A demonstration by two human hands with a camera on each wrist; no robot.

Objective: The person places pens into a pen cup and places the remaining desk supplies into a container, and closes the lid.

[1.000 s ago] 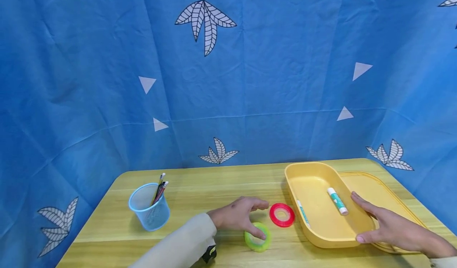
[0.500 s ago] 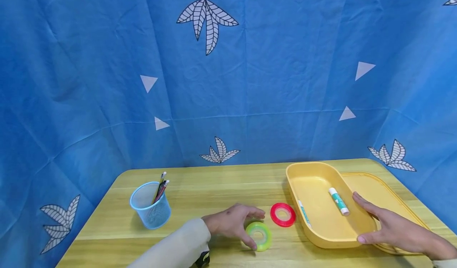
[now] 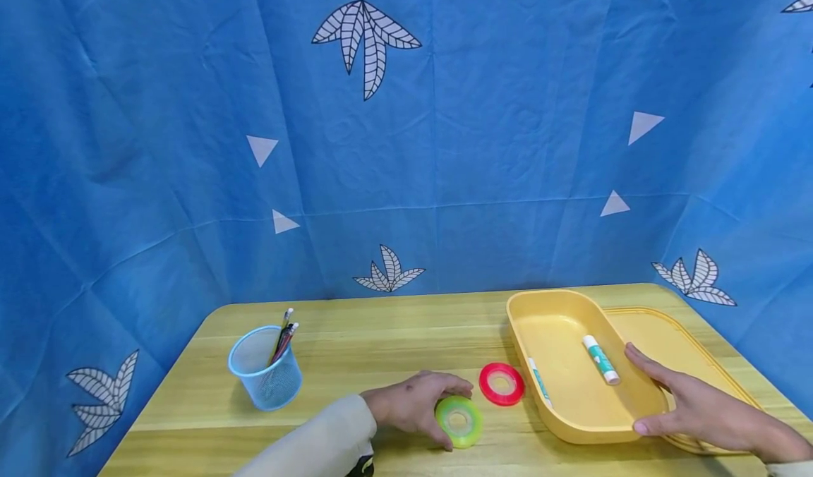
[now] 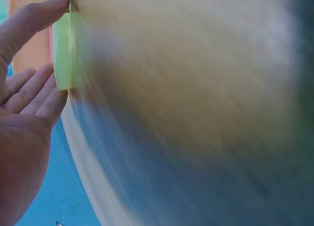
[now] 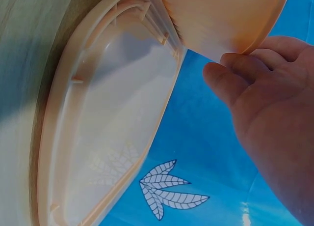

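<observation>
On the table, my left hand (image 3: 416, 406) spans a green roll of tape (image 3: 468, 436), thumb at its near edge and fingers at its far edge. In the left wrist view the thumb and fingertips meet opposite edges of the green tape roll (image 4: 63, 54). A red roll of tape (image 3: 488, 389) lies just beyond it. My right hand (image 3: 699, 403) grips the near right corner of a yellow plastic box (image 3: 565, 329). Inside that box lie a glue stick (image 3: 600, 359) and a slim white and teal item (image 3: 539, 380).
A yellow lid (image 3: 654, 329) lies to the right, partly under the box. At the left stands a light blue mesh pen cup (image 3: 273, 389) with several pencils (image 3: 284, 339). A blue patterned cloth (image 3: 406, 145) hangs behind the wooden table (image 3: 356, 322).
My left hand has come down and back slightly, and its thumb and fingers now close around the green tape roll. The right hand has stayed at the box.
</observation>
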